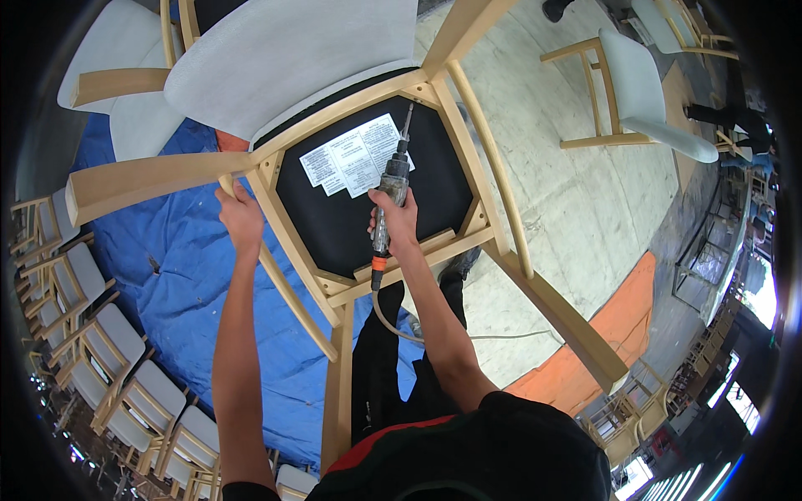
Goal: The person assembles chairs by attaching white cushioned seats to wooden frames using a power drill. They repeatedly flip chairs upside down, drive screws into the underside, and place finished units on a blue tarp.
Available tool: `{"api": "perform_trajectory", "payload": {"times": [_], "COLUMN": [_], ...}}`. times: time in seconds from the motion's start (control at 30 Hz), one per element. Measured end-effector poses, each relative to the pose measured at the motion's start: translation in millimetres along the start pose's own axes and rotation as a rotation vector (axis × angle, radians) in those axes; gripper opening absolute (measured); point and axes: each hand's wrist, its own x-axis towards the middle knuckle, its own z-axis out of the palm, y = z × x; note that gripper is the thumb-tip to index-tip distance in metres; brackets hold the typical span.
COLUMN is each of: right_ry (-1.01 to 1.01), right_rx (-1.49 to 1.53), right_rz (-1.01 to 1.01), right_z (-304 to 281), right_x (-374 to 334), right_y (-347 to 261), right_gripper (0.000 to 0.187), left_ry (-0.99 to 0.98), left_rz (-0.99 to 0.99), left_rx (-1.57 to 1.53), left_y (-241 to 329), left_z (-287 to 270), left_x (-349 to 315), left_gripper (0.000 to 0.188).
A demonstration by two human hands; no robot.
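An upturned wooden chair [288, 221] lies in front of me, its black seat underside [434, 196] facing up and its pale legs sticking out. My right hand [394, 219] is closed around an air screwdriver [396, 171] with an orange fitting and a hose at its lower end. The long bit points to the far right corner block [418, 93] of the seat frame; whether it touches a screw I cannot tell. My left hand [242, 219] grips the left stretcher [288, 288] near a leg. White printed labels [355, 159] lie on the black underside, left of the bit.
Blue sheeting [167, 275] covers the floor at left, with a row of grey-seated chairs [117, 338] beyond it. Pale sheeting [576, 217] and an orange sheet [601, 334] lie at right. Another chair [631, 83] stands far right. The hose [388, 317] trails rightward.
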Motion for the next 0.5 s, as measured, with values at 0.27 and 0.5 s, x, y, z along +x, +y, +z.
{"api": "perform_trajectory", "payload": {"times": [0.27,0.5], "right_ry": [0.022,0.022], "right_rx": [0.015,0.014], "right_rz": [-0.061,-0.041], "right_z": [0.3,1.9], "right_x": [6.9,5.3], "right_y": [5.0,-0.1], "right_gripper": [0.038,0.039], "left_ry": [0.017,-0.007], "left_rz": [0.015,-0.044], "left_rx": [-0.026,-0.012], "left_y": [3.1,7.1], "left_z": [-2.2,-2.6], "left_x": [-3.4,-3.2], "left_gripper": [0.033,0.033]}}
